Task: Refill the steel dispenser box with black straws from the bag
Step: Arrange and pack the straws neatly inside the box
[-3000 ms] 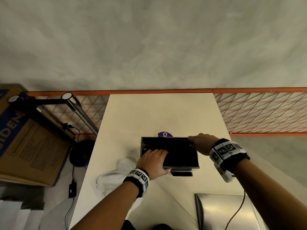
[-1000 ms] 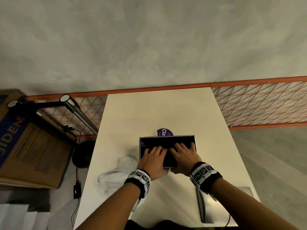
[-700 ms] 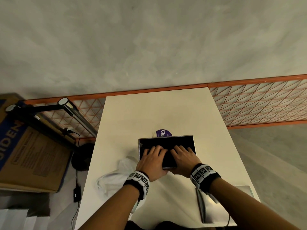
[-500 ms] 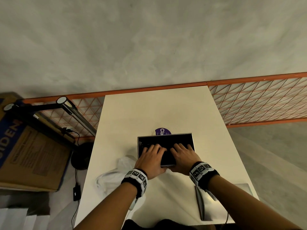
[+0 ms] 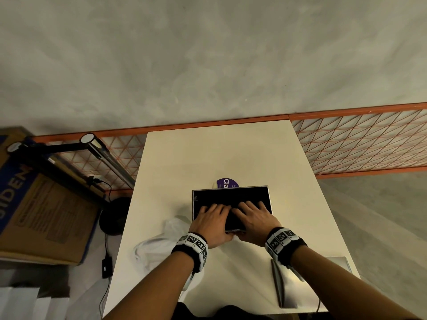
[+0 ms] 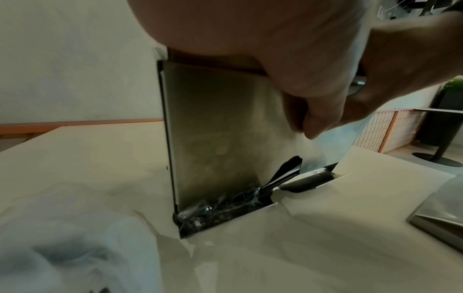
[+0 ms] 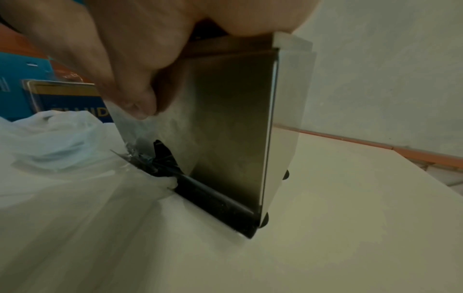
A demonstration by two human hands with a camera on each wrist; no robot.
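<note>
The steel dispenser box (image 5: 269,200) stands open-topped mid-table, filled with black straws (image 5: 231,196). My left hand (image 5: 211,221) and right hand (image 5: 254,219) lie side by side, fingers stretched flat over the straws, touching them. In the left wrist view the thumb (image 6: 315,119) hangs down the box's steel front (image 6: 220,128); the right wrist view shows the same on that side of the front (image 7: 230,119). Wrapped black straws (image 6: 220,208) lie in the bottom tray (image 7: 218,200). The white plastic bag (image 5: 161,239) lies crumpled left of the box.
The steel lid (image 5: 307,282) lies at the table's near right corner. A purple label (image 5: 226,183) peeks out behind the box. Off the table's left stand a cardboard box (image 5: 39,204) and a black lamp (image 5: 104,158); an orange mesh rail (image 5: 358,144) runs behind.
Three seconds ago my right hand was at the box's far right corner; it has since come down flat beside the left one. Over the last second both hands barely moved.
</note>
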